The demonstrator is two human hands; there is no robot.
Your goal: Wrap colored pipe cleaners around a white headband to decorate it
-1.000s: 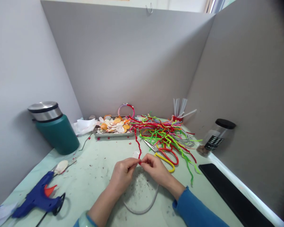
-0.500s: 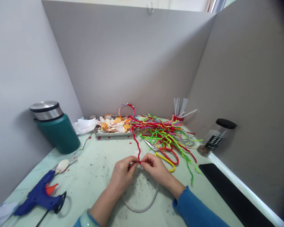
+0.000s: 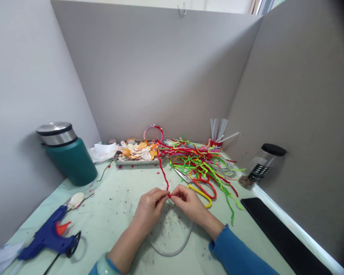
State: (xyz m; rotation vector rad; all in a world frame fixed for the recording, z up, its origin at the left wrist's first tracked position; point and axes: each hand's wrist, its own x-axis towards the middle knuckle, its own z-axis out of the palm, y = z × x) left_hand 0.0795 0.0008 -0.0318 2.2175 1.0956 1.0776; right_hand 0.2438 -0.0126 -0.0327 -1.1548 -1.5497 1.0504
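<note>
My left hand (image 3: 150, 209) and my right hand (image 3: 188, 202) meet at the middle of the table, fingertips pinched together. Between them they hold the lower end of a red pipe cleaner (image 3: 163, 172), which rises up and back from the pinch. A grey wire hoop (image 3: 172, 250) curves under both hands on the table; its top runs into my fingers, so I cannot tell which hand grips it. Red and yellow handled scissors (image 3: 200, 187) lie just right of my right hand.
A pile of coloured pipe cleaners (image 3: 200, 158) and a metal tray of shells (image 3: 137, 152) sit at the back. A green flask (image 3: 67, 154) stands left, a blue glue gun (image 3: 48, 236) near left, a jar (image 3: 260, 164) and black pad (image 3: 283, 238) right. Grey partitions enclose the table.
The upper part of the red pipe cleaner has swung slightly left. Both hands stay pinched at the same spot.
</note>
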